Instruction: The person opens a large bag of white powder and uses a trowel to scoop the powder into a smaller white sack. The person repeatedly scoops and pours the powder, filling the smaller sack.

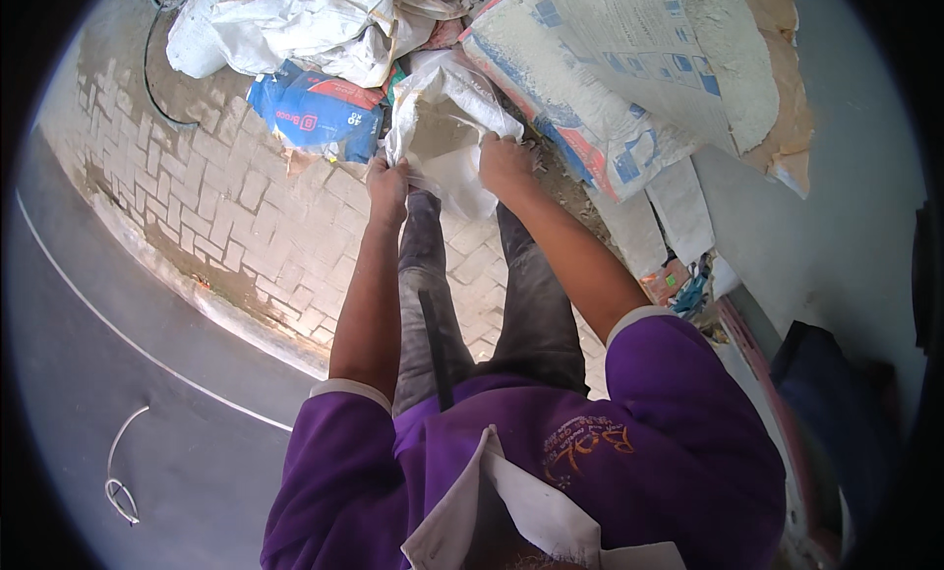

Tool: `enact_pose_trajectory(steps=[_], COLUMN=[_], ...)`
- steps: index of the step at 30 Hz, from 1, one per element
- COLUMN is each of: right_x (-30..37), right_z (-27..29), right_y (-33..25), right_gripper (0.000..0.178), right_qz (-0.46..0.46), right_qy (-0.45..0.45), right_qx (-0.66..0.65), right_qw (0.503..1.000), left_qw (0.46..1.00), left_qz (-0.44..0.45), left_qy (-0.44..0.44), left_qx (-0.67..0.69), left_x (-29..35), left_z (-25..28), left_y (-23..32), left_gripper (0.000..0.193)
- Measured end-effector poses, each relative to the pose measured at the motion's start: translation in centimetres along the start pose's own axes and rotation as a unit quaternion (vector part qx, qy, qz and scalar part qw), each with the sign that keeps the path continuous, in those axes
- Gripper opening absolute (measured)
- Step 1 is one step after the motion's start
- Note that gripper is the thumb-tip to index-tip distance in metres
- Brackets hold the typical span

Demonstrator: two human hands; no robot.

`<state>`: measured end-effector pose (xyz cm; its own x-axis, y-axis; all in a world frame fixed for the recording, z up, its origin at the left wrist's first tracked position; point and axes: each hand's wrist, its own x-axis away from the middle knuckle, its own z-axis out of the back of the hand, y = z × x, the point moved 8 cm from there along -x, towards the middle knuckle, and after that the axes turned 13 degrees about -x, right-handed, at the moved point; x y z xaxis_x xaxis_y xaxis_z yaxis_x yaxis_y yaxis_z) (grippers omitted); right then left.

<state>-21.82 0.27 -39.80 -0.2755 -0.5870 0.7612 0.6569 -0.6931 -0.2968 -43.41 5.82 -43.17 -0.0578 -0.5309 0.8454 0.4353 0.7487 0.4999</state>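
Observation:
Between my two hands a white woven plastic sack (pixel 457 93) hangs with its mouth spread wide. Pale grey-white powder shows inside it. My left hand (pixel 387 180) is closed on the sack's left rim, and my right hand (pixel 508 165) grips the right rim. Both arms reach forward, with the sack in front of my legs. A blue and red printed bag (pixel 320 115) lies crumpled just left of the sack. To the right leans a large torn paper bag (pixel 629 59) dusted with white powder.
A heap of white sacks (pixel 315 24) lies at the far left. Block paving (pixel 236 196) runs under my feet, bordered by a curb (pixel 202 300). A dark hose (pixel 152 73) curves over the paving. A grey wall (pixel 806 245) stands at the right, with small debris (pixel 678 285) near its base.

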Motion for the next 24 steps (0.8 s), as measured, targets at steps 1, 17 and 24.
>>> enact_pose_trajectory(steps=[1, 17, 24], right_x=[1.7, 23.0, 11.1], right_z=[1.6, 42.3, 42.6], right_y=[0.0, 9.5, 10.1], right_gripper=[0.036, 0.045, 0.03], right_qz=[-0.001, -0.007, -0.067], right_qy=[-0.005, 0.271, 0.278], right_qx=[-0.01, -0.1, 0.164], right_qw=[1.0, 0.957, 0.944], left_qw=[1.0, 0.997, 0.997], left_qz=[0.005, -0.066, 0.017], left_qy=[0.002, -0.042, 0.017], left_qx=[-0.01, -0.004, -0.078], left_x=[0.0, 1.0, 1.4], left_z=[0.2, -5.8, -0.1], left_y=[-0.1, 8.0, 4.0], left_gripper=[0.021, 0.014, 0.021])
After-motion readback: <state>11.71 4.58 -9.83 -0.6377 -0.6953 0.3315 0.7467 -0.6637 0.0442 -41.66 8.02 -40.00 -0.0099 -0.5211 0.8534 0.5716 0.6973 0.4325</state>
